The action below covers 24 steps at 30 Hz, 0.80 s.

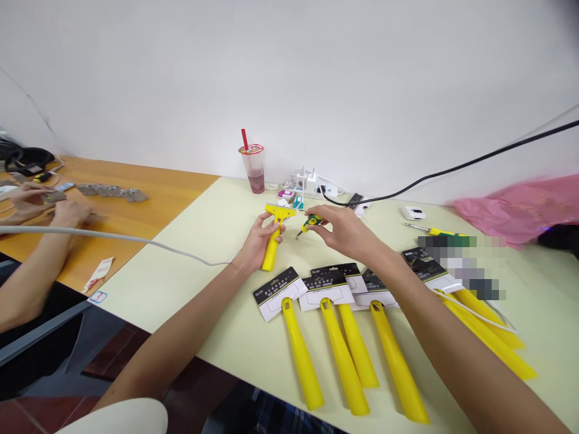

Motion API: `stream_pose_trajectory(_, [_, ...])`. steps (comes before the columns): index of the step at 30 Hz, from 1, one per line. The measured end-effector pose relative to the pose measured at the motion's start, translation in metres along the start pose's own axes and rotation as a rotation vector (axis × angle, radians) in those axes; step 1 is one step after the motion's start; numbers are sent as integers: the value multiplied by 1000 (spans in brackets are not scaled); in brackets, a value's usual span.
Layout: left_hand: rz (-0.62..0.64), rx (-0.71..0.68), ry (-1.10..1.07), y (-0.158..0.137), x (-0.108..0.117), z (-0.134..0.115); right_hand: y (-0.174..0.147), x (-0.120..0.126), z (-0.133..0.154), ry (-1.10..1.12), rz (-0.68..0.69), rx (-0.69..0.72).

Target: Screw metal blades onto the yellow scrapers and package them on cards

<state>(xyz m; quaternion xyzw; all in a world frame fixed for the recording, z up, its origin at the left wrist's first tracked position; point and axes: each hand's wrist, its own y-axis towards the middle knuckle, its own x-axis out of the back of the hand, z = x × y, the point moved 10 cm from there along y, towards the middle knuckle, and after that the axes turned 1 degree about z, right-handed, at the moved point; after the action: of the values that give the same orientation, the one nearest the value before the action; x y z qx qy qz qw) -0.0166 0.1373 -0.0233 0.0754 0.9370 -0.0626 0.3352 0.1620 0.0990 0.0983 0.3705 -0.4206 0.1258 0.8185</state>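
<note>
My left hand (254, 243) is wrapped around the handle of a yellow scraper (271, 252), holding it upright with its wide head at the top. A short screwdriver (311, 222) with a green and yellow handle is gripped in my right hand (342, 228), just right of the scraper. Its tip points down and to the left, apart from the scraper. Below my hands lie several yellow handles (302, 355) with black and white header cards (279, 293). My right forearm covers part of that row.
A drink cup (256, 175) with a red straw stands by the wall. Beside it are a power strip (332, 188) and chargers. Another screwdriver (446, 234) and pink cloth (511, 208) lie right. A co-worker's hands (67, 211) work at the orange table (149, 175). Cables cross the view.
</note>
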Motion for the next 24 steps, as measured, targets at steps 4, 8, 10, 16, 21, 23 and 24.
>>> stream_pose_trajectory(4, [14, 3, 13, -2, -4, 0, -1, -1, -3, 51, -13, -14])
stream_pose_trajectory(8, [7, 8, 16, -2, -4, 0, 0, 10, 0, 86, -27, -25])
stream_pose_trajectory(10, [2, 17, 6, -1, -4, 2, 0, 20, 3, 77, -47, -28])
stream_pose_trajectory(16, [-9, 89, -28, -4, -8, 13, -1, 58, 14, 44, -121, -48])
stream_pose_trajectory(21, [64, 166, -16, -11, -21, 25, -3, 81, 23, 37, -182, -50])
stream_pose_trajectory(23, [84, 195, -18, -14, -25, 29, -3, 81, 21, 34, -171, -59])
stream_pose_trajectory(24, [87, 205, -18, -15, -26, 30, -3, 80, 20, 31, -164, -62])
